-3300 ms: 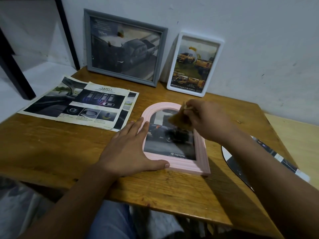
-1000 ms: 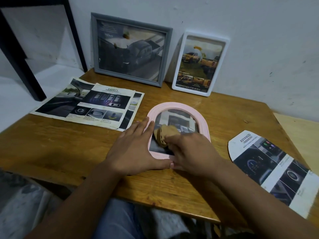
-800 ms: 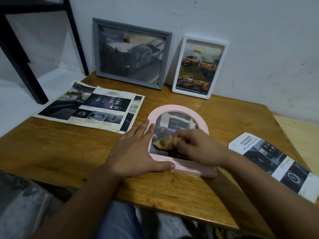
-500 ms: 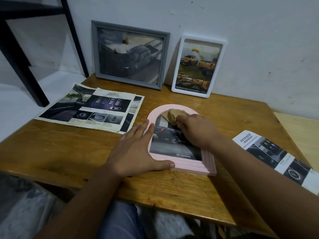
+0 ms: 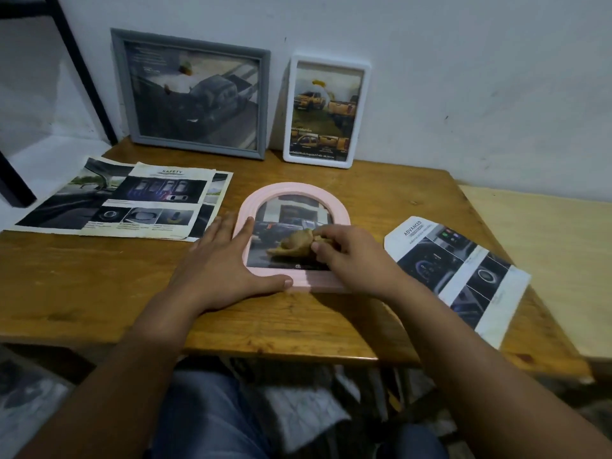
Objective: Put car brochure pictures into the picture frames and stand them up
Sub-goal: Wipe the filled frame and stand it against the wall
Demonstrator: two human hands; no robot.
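Standing against the wall (image 5: 463, 61): two frames; hands (image 5: 225, 263) hold, seemingly wipe.

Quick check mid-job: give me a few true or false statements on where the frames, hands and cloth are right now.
1. The pink arched frame stands against the wall. False: it lies flat on the wooden table.
2. The right hand holds a tan cloth on the frame's glass. True.
3. The left hand lifts the frame. False: it rests flat beside the frame's left edge.
4. The grey frame and white frame stand upright at the wall. True.
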